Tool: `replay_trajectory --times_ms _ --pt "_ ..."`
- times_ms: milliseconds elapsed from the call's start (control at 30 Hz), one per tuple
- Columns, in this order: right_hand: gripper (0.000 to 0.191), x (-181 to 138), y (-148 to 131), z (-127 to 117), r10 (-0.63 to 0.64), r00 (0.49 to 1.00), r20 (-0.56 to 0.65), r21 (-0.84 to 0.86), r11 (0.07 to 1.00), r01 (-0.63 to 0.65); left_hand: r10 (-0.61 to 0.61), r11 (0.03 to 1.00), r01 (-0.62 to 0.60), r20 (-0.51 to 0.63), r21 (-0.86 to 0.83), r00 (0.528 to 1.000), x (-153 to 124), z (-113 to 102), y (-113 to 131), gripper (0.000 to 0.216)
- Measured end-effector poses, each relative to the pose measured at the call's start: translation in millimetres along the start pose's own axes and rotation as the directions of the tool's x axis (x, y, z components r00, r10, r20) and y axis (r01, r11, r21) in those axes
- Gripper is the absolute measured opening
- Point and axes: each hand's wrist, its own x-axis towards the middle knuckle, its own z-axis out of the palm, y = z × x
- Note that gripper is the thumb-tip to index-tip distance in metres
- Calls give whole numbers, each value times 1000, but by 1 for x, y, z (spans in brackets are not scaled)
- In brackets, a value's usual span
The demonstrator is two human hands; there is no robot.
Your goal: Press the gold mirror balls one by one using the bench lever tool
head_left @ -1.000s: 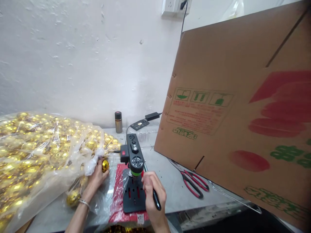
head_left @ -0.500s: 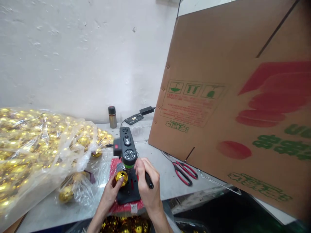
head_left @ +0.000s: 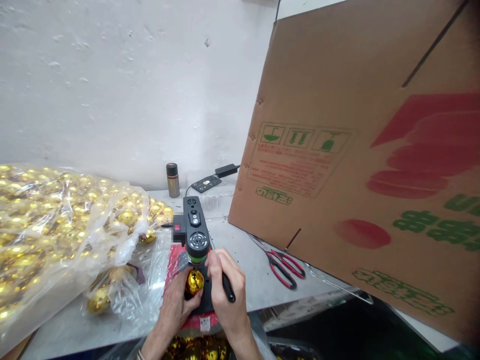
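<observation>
My left hand [head_left: 176, 302] grips a shiny gold ball [head_left: 194, 282] and holds it on the black base plate under the head of a small black bench tool [head_left: 195, 232] with a green collar. My right hand [head_left: 225, 290] is wrapped round the tool's black lever handle [head_left: 228, 290], just right of the ball. The base plate stands on a red sheet [head_left: 173, 257] near the table's front edge.
A large clear plastic bag of gold balls [head_left: 56, 225] fills the left side. More gold balls lie in a bin [head_left: 195, 350] below the table edge. Red-handled scissors [head_left: 283, 267] lie to the right, beside a big tilted cardboard box [head_left: 367, 170]. A small bottle [head_left: 172, 179] and a power adapter [head_left: 227, 170] stand by the wall.
My left hand took a gold ball from the bag at the left and carried it right, setting it under the tool's head. My right hand stayed on the lever.
</observation>
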Motion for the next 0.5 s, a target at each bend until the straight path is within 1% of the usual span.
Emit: replay_trajectory --times_ms 100,233,400,500 --pt "33 -1 0 -1 -1 1000 14 11 1000 1 2 998 -1 -9 56 1000 1 2 1 51" --pt "31 -4 3 -3 -37 999 31 12 999 37 -35 994 34 7 106 999 8 3 8 47" --pt "29 -17 19 -4 -157 986 55 -30 987 159 -95 991 89 48 104 994 8 3 11 46" --pt "29 -26 31 -3 -211 976 44 -60 975 214 -130 987 121 79 102 988 6 2 12 46"
